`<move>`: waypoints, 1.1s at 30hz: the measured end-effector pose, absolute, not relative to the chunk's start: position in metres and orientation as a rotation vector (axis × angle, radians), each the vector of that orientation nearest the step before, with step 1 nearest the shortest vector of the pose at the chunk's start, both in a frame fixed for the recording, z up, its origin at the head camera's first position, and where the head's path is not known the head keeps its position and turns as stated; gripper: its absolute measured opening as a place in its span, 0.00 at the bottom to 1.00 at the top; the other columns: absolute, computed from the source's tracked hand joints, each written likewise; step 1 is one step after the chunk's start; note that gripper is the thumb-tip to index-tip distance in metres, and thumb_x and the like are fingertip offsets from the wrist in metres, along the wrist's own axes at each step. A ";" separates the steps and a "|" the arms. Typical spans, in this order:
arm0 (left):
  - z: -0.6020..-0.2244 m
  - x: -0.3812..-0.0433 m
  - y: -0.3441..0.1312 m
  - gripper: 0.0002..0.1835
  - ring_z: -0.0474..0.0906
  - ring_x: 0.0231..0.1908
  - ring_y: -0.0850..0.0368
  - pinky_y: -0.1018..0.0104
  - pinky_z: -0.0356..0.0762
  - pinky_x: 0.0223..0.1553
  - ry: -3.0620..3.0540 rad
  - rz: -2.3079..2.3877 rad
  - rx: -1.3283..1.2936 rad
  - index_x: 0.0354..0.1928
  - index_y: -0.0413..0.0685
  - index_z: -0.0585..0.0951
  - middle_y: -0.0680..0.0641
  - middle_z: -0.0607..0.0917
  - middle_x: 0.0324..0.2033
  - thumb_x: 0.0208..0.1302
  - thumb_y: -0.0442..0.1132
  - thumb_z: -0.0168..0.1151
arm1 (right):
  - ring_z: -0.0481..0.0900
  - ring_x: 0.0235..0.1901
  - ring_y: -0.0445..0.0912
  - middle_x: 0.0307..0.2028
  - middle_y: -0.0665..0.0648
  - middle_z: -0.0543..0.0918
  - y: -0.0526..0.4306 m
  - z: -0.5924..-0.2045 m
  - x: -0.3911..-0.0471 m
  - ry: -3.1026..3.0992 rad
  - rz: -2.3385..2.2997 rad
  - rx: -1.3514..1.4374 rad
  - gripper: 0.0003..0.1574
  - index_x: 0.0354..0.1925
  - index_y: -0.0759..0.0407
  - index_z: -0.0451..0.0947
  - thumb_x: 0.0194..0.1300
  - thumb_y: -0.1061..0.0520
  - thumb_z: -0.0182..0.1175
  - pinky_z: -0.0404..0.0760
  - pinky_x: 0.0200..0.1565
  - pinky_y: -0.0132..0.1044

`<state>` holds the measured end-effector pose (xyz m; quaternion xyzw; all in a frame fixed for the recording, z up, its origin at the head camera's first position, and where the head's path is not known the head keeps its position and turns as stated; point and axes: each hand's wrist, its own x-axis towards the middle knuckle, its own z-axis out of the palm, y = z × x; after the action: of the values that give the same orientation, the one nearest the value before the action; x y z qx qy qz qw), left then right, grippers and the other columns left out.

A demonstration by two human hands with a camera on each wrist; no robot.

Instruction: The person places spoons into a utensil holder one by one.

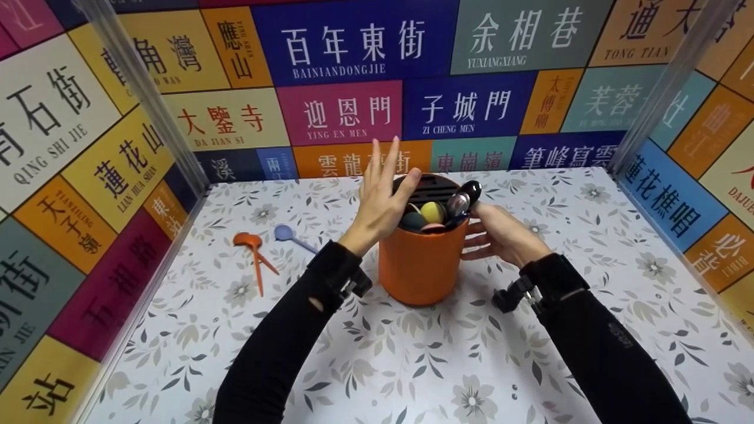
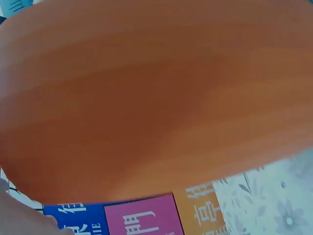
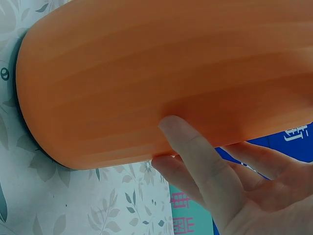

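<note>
An orange utensil holder (image 1: 421,268) stands upright on the table, with a black slotted insert (image 1: 433,188) at the back of its mouth. Utensil heads fill its front: a yellow one (image 1: 433,212), a dark green one, a pink one, a metal spoon (image 1: 458,204) and a black spoon (image 1: 471,189). My left hand (image 1: 380,197) is at the holder's left rim, fingers extended upward; whether it touches is unclear. On the other side my right hand (image 1: 503,232) has its fingers extended against the wall, and one fingertip (image 3: 171,125) meets the orange surface in the right wrist view.
Two orange utensils (image 1: 257,250) lie crossed on the left of the flower-patterned table (image 1: 471,359). A blue-purple spoon (image 1: 284,232) lies beside them, partly behind my left arm. Panels printed with lettering (image 1: 339,112) enclose the table at the back and sides.
</note>
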<state>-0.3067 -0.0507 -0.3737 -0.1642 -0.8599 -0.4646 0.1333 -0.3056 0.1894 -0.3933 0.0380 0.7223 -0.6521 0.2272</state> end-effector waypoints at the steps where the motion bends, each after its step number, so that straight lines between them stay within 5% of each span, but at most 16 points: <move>1: -0.376 -0.307 -0.053 0.47 0.31 0.82 0.44 0.34 0.27 0.76 -2.519 -1.330 -0.472 0.85 0.66 0.42 0.49 0.29 0.83 0.72 0.76 0.36 | 0.88 0.44 0.58 0.49 0.64 0.83 0.189 -0.393 -0.306 1.990 -1.798 0.108 0.32 0.57 0.60 0.73 0.76 0.34 0.53 0.88 0.48 0.53; 5: -0.385 -0.310 -0.063 0.56 0.25 0.81 0.47 0.41 0.20 0.76 -2.553 -1.294 -0.447 0.85 0.65 0.38 0.48 0.27 0.82 0.62 0.88 0.22 | 0.88 0.43 0.58 0.49 0.64 0.83 0.189 -0.393 -0.305 1.990 -1.804 0.112 0.32 0.57 0.60 0.73 0.75 0.35 0.54 0.88 0.48 0.53; 11: -0.399 -0.318 -0.084 0.59 0.23 0.81 0.46 0.46 0.13 0.74 -2.547 -1.176 -0.401 0.85 0.59 0.36 0.45 0.25 0.82 0.61 0.87 0.18 | 0.88 0.43 0.58 0.48 0.63 0.83 0.189 -0.393 -0.305 1.987 -1.809 0.118 0.31 0.57 0.60 0.73 0.75 0.36 0.53 0.88 0.48 0.53; 20: -0.417 -0.327 -0.120 0.45 0.24 0.81 0.44 0.43 0.14 0.74 -2.632 -0.868 -0.311 0.85 0.58 0.40 0.42 0.28 0.82 0.77 0.69 0.37 | 0.88 0.43 0.56 0.47 0.62 0.84 0.190 -0.394 -0.305 1.988 -1.809 0.109 0.30 0.58 0.60 0.72 0.77 0.37 0.51 0.88 0.48 0.53; 33: -0.447 -0.343 -0.189 0.46 0.29 0.81 0.38 0.40 0.22 0.77 -2.737 -0.678 -0.070 0.86 0.57 0.41 0.39 0.29 0.82 0.77 0.69 0.43 | 0.88 0.43 0.57 0.48 0.63 0.83 0.188 -0.394 -0.304 1.996 -1.806 0.110 0.31 0.57 0.59 0.73 0.76 0.35 0.53 0.88 0.48 0.53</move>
<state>-0.3432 -0.1894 -0.4465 -0.0243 -0.9579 -0.2373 0.1596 -0.3044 0.1884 -0.3935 0.0398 0.7225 -0.6535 0.2220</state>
